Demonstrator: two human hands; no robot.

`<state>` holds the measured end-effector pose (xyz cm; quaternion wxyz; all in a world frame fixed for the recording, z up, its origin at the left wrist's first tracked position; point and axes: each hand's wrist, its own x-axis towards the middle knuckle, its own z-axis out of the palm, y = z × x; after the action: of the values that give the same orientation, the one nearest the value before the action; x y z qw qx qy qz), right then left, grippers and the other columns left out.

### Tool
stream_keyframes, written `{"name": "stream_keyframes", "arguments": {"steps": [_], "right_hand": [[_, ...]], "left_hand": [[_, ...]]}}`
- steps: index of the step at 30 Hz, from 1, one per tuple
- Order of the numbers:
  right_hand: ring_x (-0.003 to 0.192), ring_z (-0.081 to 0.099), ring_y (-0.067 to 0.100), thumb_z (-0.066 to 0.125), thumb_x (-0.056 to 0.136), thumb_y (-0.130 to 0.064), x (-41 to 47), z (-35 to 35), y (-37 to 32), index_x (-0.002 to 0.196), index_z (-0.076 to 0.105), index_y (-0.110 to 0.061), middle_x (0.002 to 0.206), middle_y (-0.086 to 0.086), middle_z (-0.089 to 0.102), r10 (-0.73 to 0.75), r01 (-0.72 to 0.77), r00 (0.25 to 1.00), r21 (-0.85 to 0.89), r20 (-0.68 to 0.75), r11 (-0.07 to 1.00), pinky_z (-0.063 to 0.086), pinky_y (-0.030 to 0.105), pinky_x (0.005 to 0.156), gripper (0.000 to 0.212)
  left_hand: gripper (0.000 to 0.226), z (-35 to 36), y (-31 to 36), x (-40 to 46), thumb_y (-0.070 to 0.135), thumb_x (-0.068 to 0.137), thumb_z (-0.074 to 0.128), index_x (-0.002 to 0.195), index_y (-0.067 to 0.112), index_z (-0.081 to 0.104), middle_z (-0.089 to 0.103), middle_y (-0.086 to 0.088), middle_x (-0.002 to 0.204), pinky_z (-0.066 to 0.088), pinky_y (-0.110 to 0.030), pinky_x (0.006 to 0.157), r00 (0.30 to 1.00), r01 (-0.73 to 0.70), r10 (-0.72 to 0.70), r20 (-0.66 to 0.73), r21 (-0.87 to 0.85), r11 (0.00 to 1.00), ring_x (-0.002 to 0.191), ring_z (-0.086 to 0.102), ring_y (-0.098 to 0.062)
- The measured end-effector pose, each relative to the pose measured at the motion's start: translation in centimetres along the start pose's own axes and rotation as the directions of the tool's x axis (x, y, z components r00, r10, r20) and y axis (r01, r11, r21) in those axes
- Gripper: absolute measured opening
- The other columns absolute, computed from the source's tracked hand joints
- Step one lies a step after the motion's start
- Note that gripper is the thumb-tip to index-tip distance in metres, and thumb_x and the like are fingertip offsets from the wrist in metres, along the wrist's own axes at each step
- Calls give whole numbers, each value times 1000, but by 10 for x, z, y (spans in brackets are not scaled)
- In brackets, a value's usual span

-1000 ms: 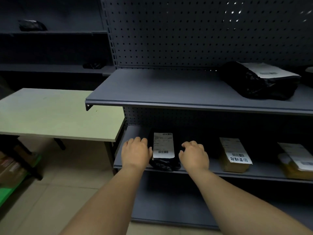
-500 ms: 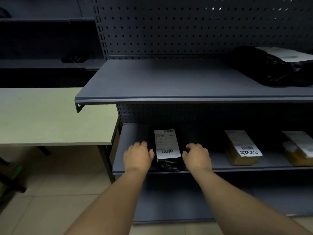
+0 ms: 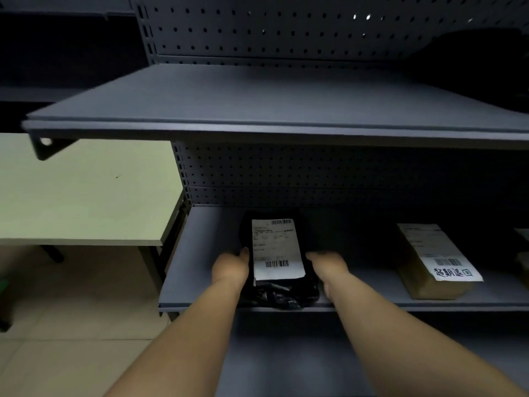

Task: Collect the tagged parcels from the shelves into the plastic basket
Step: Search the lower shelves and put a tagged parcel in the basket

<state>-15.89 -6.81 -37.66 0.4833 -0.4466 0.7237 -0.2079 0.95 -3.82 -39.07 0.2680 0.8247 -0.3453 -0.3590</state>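
Note:
A black plastic parcel (image 3: 279,292) with a white barcode label lies on the lower grey shelf (image 3: 194,270), near its front edge. My left hand (image 3: 230,267) holds its left side, with the thumb laid along the parcel's top edge. On the other side, my right hand (image 3: 329,266) holds the parcel's right edge. The fingers of both hands are hidden against the parcel's sides. A brown parcel (image 3: 423,270) with a white label sits further right on the same shelf. No basket is in view.
The upper grey shelf (image 3: 257,98) juts out above my hands, with a dark bag (image 3: 481,70) at its right end. A pale green table (image 3: 86,190) stands to the left, close to the shelf post. Another parcel (image 3: 523,253) peeks in at the right edge. Beige floor tiles lie below.
The view has come closer to the lower shelf. Both hands have closed in from beside the black parcel onto its two sides.

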Motion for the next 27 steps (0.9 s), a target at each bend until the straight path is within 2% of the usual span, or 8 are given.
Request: {"name": "stream_keyframes", "arguments": {"steps": [5,7,9,12,16,20,25,27], "right_hand": [[112,58,33,53,96,-27,16,4,2,124,56,2,125,19,59,72,-82,996,218,54,972,46,36,93,41],[111,59,33,54,96,-30,20,6,2,125,56,0,125,18,60,75,-96,993,273,87,957,48,37,94,42],[109,60,33,54,95,-32,21,8,2,125,57,-3,123,19,61,81,-113,990,310,115,944,49,41,96,41],[104,63,34,55,94,-33,19,8,1,118,60,-4,116,18,64,74,-120,986,319,151,940,50,44,96,38],[98,63,30,57,94,-32,14,6,2,111,62,-6,104,13,65,72,-118,986,317,153,941,52,39,89,32],[105,63,32,62,91,-31,4,4,4,117,63,-5,114,14,67,40,-85,989,331,140,940,49,43,98,37],[105,64,32,64,89,-21,-14,-3,4,127,58,-6,115,15,67,-20,-26,992,366,123,930,49,47,98,41],[104,64,32,64,89,-16,-23,-7,3,131,53,-7,116,16,67,-40,-9,992,391,118,920,50,47,96,44]], "left_hand": [[42,8,5,9,35,101,38,98,2,64,62,-19,94,36,-31,75,999,39,-40,1,-181,983,95,57,-34],[42,9,5,12,35,101,38,95,1,63,60,-22,100,39,-33,77,999,49,-45,23,-234,971,91,54,-32],[45,11,6,13,36,100,40,113,-3,60,60,-19,101,42,-36,82,997,75,-60,58,-313,947,92,54,-29],[48,12,6,14,37,99,43,125,-2,55,51,-3,76,41,-36,83,991,124,-94,96,-389,913,74,51,-22],[46,11,7,9,35,98,47,125,-1,54,60,-14,107,38,-32,81,986,146,-93,138,-454,879,91,52,-27],[25,6,6,-3,31,94,57,95,7,63,62,-8,98,47,-38,88,988,117,-45,151,-511,851,83,57,-24],[18,-6,8,-28,16,92,60,108,7,61,65,-6,87,49,-28,67,991,74,6,136,-581,811,77,62,-21],[21,-12,8,-38,12,92,60,112,5,61,66,-7,91,50,-30,70,992,54,26,125,-596,801,80,63,-23]]}}
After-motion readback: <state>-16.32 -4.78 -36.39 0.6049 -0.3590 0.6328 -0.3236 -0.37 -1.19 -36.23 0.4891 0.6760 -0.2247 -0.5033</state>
